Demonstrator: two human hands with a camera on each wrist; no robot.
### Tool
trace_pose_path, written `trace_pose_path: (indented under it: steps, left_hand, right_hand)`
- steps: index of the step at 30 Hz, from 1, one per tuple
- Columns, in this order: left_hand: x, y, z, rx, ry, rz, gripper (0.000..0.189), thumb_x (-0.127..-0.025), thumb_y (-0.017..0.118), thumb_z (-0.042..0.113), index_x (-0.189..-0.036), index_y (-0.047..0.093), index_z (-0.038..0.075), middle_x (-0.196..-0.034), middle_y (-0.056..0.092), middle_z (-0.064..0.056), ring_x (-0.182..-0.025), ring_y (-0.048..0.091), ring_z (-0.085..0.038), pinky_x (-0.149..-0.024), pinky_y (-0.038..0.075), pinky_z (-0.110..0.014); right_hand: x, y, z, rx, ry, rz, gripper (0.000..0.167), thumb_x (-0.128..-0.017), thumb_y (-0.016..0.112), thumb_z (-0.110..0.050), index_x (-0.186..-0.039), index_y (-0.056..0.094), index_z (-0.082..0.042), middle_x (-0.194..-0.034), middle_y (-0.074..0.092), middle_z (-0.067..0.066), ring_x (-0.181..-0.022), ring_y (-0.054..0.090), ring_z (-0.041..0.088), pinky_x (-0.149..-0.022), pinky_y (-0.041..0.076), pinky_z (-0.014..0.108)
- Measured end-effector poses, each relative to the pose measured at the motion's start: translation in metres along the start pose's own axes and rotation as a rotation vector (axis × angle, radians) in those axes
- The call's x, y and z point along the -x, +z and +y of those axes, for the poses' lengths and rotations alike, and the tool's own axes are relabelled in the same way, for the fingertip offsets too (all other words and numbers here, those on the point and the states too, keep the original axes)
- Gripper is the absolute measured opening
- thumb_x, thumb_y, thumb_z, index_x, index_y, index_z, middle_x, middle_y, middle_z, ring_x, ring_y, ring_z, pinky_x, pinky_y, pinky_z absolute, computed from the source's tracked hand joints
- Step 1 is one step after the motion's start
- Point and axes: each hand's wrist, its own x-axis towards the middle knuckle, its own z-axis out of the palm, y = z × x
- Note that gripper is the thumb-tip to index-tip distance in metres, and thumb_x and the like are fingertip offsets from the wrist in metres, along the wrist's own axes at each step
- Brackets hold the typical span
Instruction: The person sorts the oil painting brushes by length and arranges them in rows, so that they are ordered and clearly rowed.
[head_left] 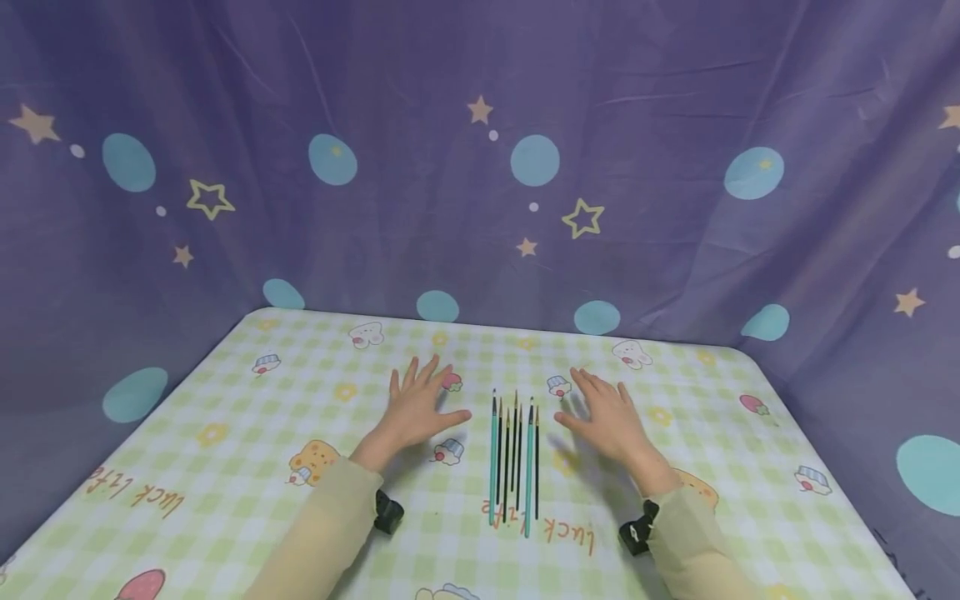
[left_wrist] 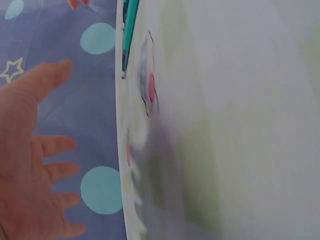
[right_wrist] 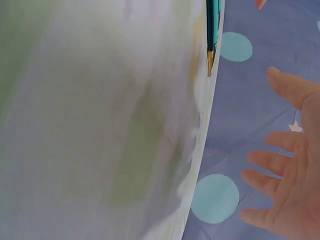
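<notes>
Several thin paintbrushes lie side by side on the table, bristles toward the far edge; most have black handles. A teal paintbrush (head_left: 492, 467) is at the left end of the row and another teal paintbrush (head_left: 528, 475) near its right end. My left hand (head_left: 415, 410) is spread to the left of the row, holding nothing, its thumb pointing toward the brushes. To the right, my right hand (head_left: 606, 417) is likewise spread and holds nothing. In the left wrist view a teal brush (left_wrist: 129, 30) shows at the top; in the right wrist view a black brush (right_wrist: 210, 35) does.
A green-and-white checked tablecloth (head_left: 240, 517) with printed cupcakes, flowers and lettering covers the table. Behind it and at the sides hangs a purple curtain (head_left: 420, 208) with stars and blue dots. Black bands with camera mounts (head_left: 387, 512) sit at both wrists.
</notes>
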Motion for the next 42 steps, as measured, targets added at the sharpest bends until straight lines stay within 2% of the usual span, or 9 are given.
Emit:
trace_pose_path:
  steps: [3,7,14,19,25,31,34,38,42]
  left_hand:
    - [-0.001,0.002,0.005,0.038,0.015,0.025,0.064,-0.078,0.063,0.048,-0.129,0.049,0.011,-0.141,0.036,-0.017,-0.132,0.026,-0.041,-0.104,0.016,-0.061]
    - [-0.002,0.004,0.014,0.106,-0.001,0.039,0.055,-0.079,0.065,0.04,-0.122,0.054,0.007,-0.126,0.052,-0.015,-0.114,0.048,-0.034,-0.094,0.038,-0.051]
    - [-0.002,0.011,0.029,0.229,-0.068,0.052,0.041,-0.08,0.067,0.029,-0.111,0.06,0.005,-0.109,0.062,-0.011,-0.097,0.06,-0.026,-0.078,0.049,-0.04]
    - [-0.001,0.017,0.041,0.257,-0.125,0.041,0.035,-0.079,0.067,0.029,-0.106,0.063,0.007,-0.095,0.065,-0.007,-0.079,0.062,-0.021,-0.063,0.049,-0.035]
    - [-0.002,0.027,0.052,0.316,-0.165,0.016,0.037,-0.078,0.068,0.025,-0.108,0.06,0.004,-0.083,0.065,-0.004,-0.066,0.059,-0.015,-0.061,0.048,-0.032]
    - [-0.003,0.037,0.057,0.414,-0.197,-0.047,0.041,-0.078,0.068,0.019,-0.113,0.055,0.0,-0.081,0.062,-0.005,-0.051,0.056,-0.01,-0.051,0.047,-0.026]
    - [-0.004,0.042,0.059,0.441,-0.219,-0.06,0.041,-0.077,0.068,0.016,-0.112,0.054,-0.001,-0.08,0.061,-0.006,-0.049,0.056,-0.01,-0.048,0.046,-0.024]
    - [-0.005,0.046,0.061,0.426,-0.248,-0.07,0.043,-0.074,0.071,0.014,-0.111,0.054,-0.001,-0.076,0.058,-0.005,-0.049,0.055,-0.01,-0.049,0.045,-0.023]
    - [-0.006,0.048,0.063,0.403,-0.249,-0.076,0.043,-0.072,0.071,0.011,-0.109,0.054,-0.002,-0.072,0.056,-0.004,-0.045,0.054,-0.011,-0.051,0.044,-0.024]
  right_hand:
    - [0.0,0.001,-0.005,-0.058,0.022,-0.009,0.072,-0.081,0.062,-0.041,-0.138,0.036,-0.006,-0.134,0.045,0.019,-0.121,0.043,0.039,-0.102,0.029,0.055]
    - [0.0,0.003,-0.013,-0.161,0.08,-0.05,0.064,-0.081,0.064,-0.034,-0.135,0.042,-0.006,-0.123,0.055,0.016,-0.112,0.052,0.035,-0.092,0.042,0.05]
    - [-0.003,0.012,-0.025,-0.319,0.168,-0.085,0.048,-0.079,0.068,-0.021,-0.121,0.053,-0.003,-0.095,0.065,0.008,-0.084,0.062,0.022,-0.075,0.05,0.038]
    - [-0.003,0.016,-0.033,-0.365,0.194,-0.091,0.044,-0.077,0.069,-0.015,-0.116,0.056,-0.001,-0.085,0.065,0.004,-0.076,0.062,0.017,-0.069,0.049,0.033]
    - [-0.002,0.022,-0.04,-0.364,0.216,-0.131,0.041,-0.076,0.069,-0.013,-0.113,0.057,-0.001,-0.085,0.063,0.007,-0.076,0.061,0.017,-0.063,0.048,0.029]
    - [0.0,0.025,-0.044,-0.401,0.261,-0.191,0.044,-0.075,0.069,-0.009,-0.114,0.053,0.002,-0.082,0.06,0.008,-0.057,0.056,0.013,-0.053,0.045,0.025]
    - [0.001,0.026,-0.045,-0.417,0.286,-0.219,0.047,-0.074,0.069,-0.007,-0.116,0.052,0.003,-0.079,0.058,0.007,-0.051,0.055,0.013,-0.049,0.045,0.024]
    - [0.002,0.026,-0.046,-0.429,0.292,-0.234,0.05,-0.072,0.07,-0.005,-0.117,0.051,0.004,-0.078,0.057,0.006,-0.051,0.055,0.012,-0.049,0.046,0.024]
    - [0.003,0.027,-0.046,-0.442,0.283,-0.24,0.052,-0.071,0.071,-0.004,-0.118,0.05,0.004,-0.078,0.056,0.006,-0.051,0.055,0.012,-0.048,0.045,0.024]
